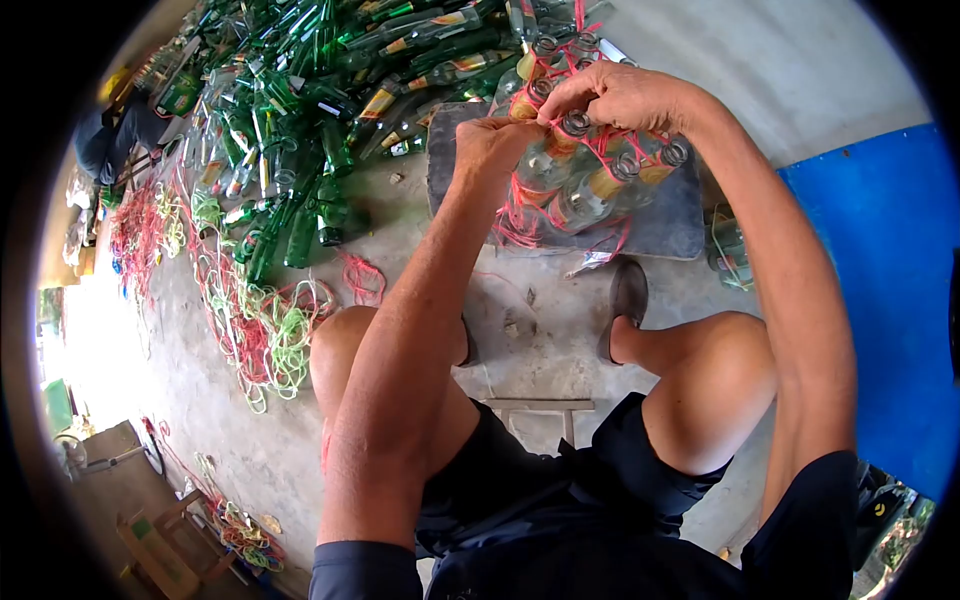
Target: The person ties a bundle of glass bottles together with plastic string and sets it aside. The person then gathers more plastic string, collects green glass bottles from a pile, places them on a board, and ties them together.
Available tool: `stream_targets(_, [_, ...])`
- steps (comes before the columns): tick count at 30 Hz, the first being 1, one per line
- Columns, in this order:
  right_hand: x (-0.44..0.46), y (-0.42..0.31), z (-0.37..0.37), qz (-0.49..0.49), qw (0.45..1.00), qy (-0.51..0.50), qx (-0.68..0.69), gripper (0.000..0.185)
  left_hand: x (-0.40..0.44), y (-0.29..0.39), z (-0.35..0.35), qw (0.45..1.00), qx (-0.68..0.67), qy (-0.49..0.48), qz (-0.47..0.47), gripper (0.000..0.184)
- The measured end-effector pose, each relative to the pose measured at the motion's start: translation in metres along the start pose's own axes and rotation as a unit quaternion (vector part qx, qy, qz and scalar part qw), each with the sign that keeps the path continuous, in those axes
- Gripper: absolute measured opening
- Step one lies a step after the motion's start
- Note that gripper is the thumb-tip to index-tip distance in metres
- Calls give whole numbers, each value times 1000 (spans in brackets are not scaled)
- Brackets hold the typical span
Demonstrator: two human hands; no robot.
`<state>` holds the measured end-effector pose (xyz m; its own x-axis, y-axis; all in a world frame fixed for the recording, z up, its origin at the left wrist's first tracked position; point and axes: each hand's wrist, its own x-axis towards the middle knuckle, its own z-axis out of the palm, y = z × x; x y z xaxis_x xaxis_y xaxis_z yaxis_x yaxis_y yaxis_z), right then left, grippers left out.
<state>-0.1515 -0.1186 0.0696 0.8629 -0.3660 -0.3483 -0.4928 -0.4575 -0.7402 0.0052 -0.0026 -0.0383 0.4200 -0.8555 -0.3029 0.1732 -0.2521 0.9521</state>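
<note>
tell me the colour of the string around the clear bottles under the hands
The string is pinkish red, best seen in the head view.

The person bends forward, left hand (492,145) and right hand (632,97) close together at a cluster of clear bottles (590,195) laced with red twine (518,228) on a low dark surface (675,225); I can't make out what the fingers pinch. Green bottles (300,110) lie heaped on the floor (400,215) beside tangled string (290,345).
</note>
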Motion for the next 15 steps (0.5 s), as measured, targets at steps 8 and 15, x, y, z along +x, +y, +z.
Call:
stream_targets(8, [9,11,-4,-44,991,-22,-126,52,-6,-1,4,999,14,34,23,21])
stream_targets(15, [-1,-3,-2,-73,942,57,-323,19,-3,-7,10,998,-14,21,61,23])
